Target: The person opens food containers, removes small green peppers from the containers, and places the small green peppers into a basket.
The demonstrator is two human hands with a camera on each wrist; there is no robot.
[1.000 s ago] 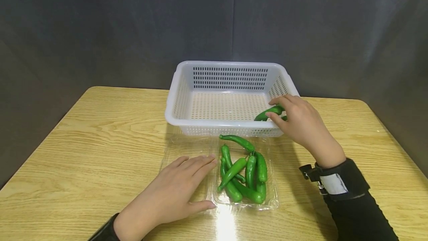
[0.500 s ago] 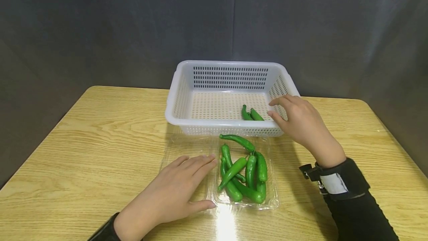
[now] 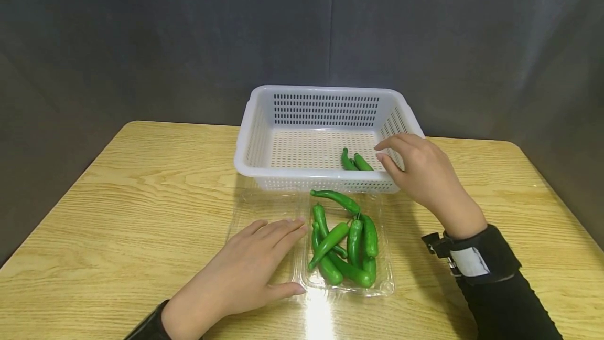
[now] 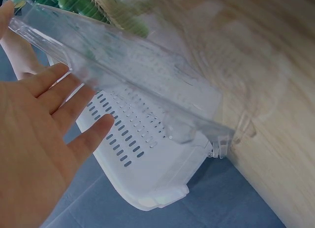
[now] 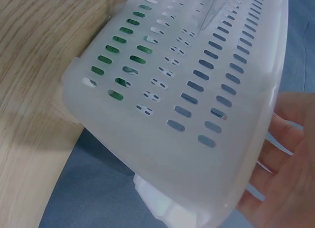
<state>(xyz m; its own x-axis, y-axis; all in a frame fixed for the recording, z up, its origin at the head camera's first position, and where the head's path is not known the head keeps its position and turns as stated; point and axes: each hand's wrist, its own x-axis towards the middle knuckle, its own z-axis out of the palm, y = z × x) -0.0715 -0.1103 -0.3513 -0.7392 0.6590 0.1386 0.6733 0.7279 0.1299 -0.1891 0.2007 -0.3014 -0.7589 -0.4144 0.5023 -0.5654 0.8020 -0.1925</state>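
Note:
Several green chili peppers (image 3: 355,243) lie in the right half of a clear plastic clamshell box (image 3: 386,277) in the head view. My left hand (image 3: 247,266) lies flat over the box's left half, fingers straight, their tips at the middle fold. In the left wrist view the clear plastic (image 4: 147,100) crosses in front of those fingers. My right hand (image 3: 422,172) reaches over the front right corner of the white basket (image 3: 302,173). Its fingers and thumb are spread apart with nothing between them. Just left of them, green peppers (image 3: 362,162) lie in the basket, partly hidden by the front rim.
The basket stands right behind the box on a wooden table (image 3: 118,214). A dark grey cloth (image 3: 189,41) hangs behind the table. In the right wrist view green shows through slots in the basket wall (image 5: 162,139).
My right hand has let go of a green pepper, which now lies in the basket. The right fingertips have since shifted very slightly left. My left hand stays in place.

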